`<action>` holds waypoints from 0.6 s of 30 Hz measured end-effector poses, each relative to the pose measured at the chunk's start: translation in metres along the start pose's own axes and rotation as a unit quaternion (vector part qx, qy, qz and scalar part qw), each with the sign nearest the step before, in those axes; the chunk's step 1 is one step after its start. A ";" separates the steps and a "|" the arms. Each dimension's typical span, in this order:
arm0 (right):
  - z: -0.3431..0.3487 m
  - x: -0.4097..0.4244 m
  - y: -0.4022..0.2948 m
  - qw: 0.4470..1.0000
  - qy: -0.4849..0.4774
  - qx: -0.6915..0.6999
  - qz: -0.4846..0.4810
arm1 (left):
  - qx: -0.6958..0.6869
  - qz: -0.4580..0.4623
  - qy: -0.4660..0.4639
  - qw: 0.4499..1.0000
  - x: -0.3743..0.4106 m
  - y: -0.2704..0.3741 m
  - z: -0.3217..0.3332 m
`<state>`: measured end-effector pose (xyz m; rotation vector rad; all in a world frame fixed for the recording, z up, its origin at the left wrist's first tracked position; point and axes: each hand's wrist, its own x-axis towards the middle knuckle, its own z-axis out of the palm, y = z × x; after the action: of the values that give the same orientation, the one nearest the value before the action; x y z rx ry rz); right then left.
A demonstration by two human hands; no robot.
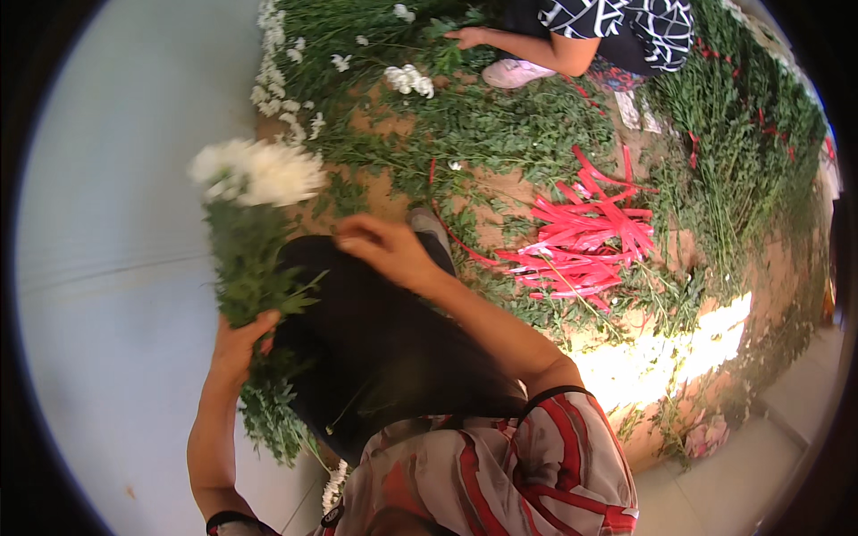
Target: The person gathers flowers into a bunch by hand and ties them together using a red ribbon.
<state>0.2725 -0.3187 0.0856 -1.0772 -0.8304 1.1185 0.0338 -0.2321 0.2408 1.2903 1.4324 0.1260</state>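
In my left hand (238,345) is a bunch of white chrysanthemums (258,174), gripped around its leafy stems left of my dark trousers. The blooms point away from me and look blurred. Below the fist, the lower stems and leaves (268,402) hang down past my thigh. A bit of red shows by the thumb. My right hand (382,244) is above my knee, right of the bunch and apart from it, with fingers curled; I see nothing in it.
Red plastic strips (583,234) lie heaped on leaf-strewn cardboard (496,191). Ahead, a co-worker's hand (467,37) touches green stems. White flower heads (271,74) line the left edge of a stem pile. More stems (724,147) with red ties lie at right. Pale floor tiles (114,268) extend left.
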 end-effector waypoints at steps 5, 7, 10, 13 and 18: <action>-0.215 -0.132 0.189 0.880 0.304 -0.328 0.163 | -0.068 -0.054 0.034 0.996 0.028 -0.014 -0.011; -0.279 -0.181 0.194 0.789 0.376 -0.433 0.220 | -0.070 -0.071 0.071 0.993 0.029 -0.017 -0.020; -0.351 -0.252 0.175 0.660 0.477 -0.542 0.209 | -0.080 -0.092 0.089 0.989 0.038 -0.023 -0.026; -0.384 -0.284 0.161 0.650 0.533 -0.493 0.224 | -0.067 -0.109 0.092 0.987 0.045 -0.028 -0.032; -0.372 -0.280 0.167 0.707 0.296 -0.612 0.194 | -0.033 -0.122 0.093 0.988 0.046 -0.018 -0.028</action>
<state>0.4981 -0.6681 -0.1827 -2.6608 -0.7851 0.3041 0.0136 -0.1902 0.2090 1.0610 1.7195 0.1319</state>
